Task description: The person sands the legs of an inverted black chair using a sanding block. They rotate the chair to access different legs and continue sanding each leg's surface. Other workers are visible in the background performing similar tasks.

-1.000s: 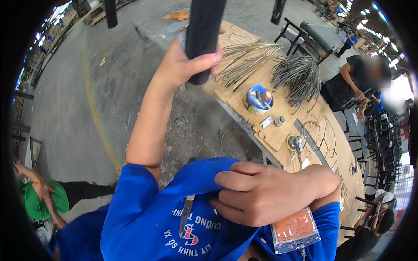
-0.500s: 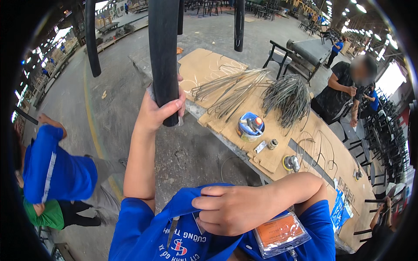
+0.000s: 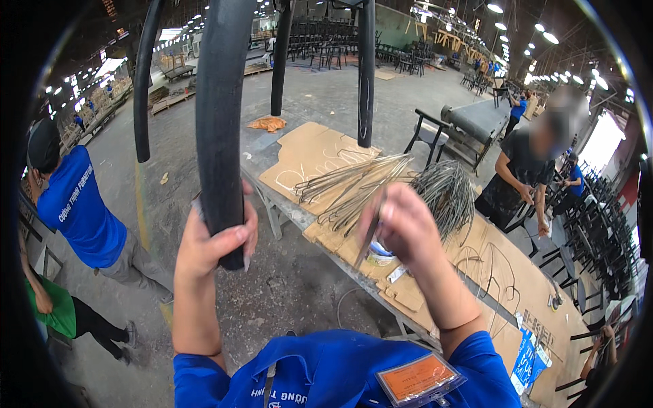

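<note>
My left hand (image 3: 218,234) is closed round the lower end of a thick black wooden furniture leg (image 3: 221,122). A bit of greyish sheet shows at the edges of that grip; its kind is unclear. Raised over the table's edge, my right hand (image 3: 408,224) is closed on a thin dark strip (image 3: 368,238), blurred and pointing downward. Behind it, a blue-and-white tub (image 3: 379,255) is mostly covered by the hand. Three other black legs (image 3: 366,81) hang down beyond the held one.
Bundles of bent wire (image 3: 445,194) lie on the cardboard-covered table (image 3: 299,153). An orange cloth (image 3: 267,124) rests at its far end. A person in black (image 3: 530,163) stands across the table; another in blue (image 3: 85,204) is at left. Stacked black chairs (image 3: 598,211) fill the right.
My right hand has gone from my shirt front out over the table, now with the thin strip in it. The view has tilted up; my left hand still grips the leg.
</note>
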{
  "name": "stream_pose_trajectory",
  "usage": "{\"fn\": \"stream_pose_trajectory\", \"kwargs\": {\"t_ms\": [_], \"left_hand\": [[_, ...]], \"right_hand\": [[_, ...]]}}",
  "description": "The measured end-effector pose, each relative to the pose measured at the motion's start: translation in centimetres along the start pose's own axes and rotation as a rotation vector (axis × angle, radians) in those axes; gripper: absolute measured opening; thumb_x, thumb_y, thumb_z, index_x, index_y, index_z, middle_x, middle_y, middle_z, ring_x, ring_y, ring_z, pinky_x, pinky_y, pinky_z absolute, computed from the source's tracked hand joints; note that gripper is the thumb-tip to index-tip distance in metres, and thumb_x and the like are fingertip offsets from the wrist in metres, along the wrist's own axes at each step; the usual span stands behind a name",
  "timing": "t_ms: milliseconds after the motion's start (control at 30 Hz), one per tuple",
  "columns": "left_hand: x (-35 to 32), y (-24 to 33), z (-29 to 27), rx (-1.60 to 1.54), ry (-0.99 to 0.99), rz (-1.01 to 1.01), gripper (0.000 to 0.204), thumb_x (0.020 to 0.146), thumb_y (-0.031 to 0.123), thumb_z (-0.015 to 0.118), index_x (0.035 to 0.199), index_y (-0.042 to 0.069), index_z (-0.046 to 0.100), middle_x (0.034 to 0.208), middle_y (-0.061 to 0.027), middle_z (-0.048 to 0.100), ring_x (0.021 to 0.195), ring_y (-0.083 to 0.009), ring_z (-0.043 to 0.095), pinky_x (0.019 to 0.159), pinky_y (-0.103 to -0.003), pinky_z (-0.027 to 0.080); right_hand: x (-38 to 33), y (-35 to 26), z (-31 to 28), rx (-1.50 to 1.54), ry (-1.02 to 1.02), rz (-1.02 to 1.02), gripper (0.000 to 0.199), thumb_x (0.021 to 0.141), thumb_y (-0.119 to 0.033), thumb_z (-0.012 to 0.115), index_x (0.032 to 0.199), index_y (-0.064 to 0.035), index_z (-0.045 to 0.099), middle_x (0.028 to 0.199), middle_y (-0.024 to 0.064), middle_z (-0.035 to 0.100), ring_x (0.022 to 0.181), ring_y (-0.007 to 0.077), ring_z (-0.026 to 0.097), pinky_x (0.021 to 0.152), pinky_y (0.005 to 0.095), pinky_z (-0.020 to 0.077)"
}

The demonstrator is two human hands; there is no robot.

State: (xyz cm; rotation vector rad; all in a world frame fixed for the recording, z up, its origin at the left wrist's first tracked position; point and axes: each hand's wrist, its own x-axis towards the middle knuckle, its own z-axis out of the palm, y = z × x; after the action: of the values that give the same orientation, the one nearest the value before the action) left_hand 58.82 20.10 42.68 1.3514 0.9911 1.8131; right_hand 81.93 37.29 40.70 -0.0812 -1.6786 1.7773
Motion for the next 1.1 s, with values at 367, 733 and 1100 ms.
{"fn": "stream_pose_trajectory", "kwargs": {"t_ms": [367, 733, 1100], "left_hand": [[-5.7, 8.1, -4.4, -0.230, 0.141, -0.220, 0.066, 0.058, 0.003, 0.069, 0.112, -0.008, 0.034, 0.068, -0.0126, 0.055, 0.055, -0.0184, 0.058, 0.050, -0.028, 0.046], [-4.1, 8.8, -12.0, -0.280, 0.012, -0.158, 0.063, 0.061, -0.002, 0.067, 0.113, -0.003, 0.032, 0.062, -0.0119, 0.058, 0.053, -0.0196, 0.062, 0.049, -0.028, 0.053], [-2.1, 7.9, -15.9, -0.183, -0.336, -0.064, 0.066, 0.062, -0.006, 0.062, 0.120, 0.001, 0.030, 0.069, -0.0121, 0.061, 0.064, -0.0199, 0.066, 0.058, -0.029, 0.056]], "right_hand": [[19.5, -2.8, -8.1, -1.508, 0.193, -0.439, 0.018, 0.079, -0.003, 0.059, 0.096, -0.0002, 0.063, 0.088, 0.0150, 0.062, 0.084, 0.0288, 0.060, 0.076, 0.0343, 0.0459], [21.1, -0.4, -2.0, -2.447, -0.207, -0.789, 0.011, 0.072, -0.013, 0.054, 0.082, -0.0112, 0.058, 0.082, 0.0039, 0.049, 0.086, 0.0204, 0.050, 0.074, 0.0335, 0.0383], [23.5, 0.5, -3.0, -2.423, -0.146, -0.781, 0.018, 0.072, -0.011, 0.055, 0.089, -0.0132, 0.062, 0.081, 0.0042, 0.048, 0.082, 0.0200, 0.052, 0.073, 0.0348, 0.0376]]}}
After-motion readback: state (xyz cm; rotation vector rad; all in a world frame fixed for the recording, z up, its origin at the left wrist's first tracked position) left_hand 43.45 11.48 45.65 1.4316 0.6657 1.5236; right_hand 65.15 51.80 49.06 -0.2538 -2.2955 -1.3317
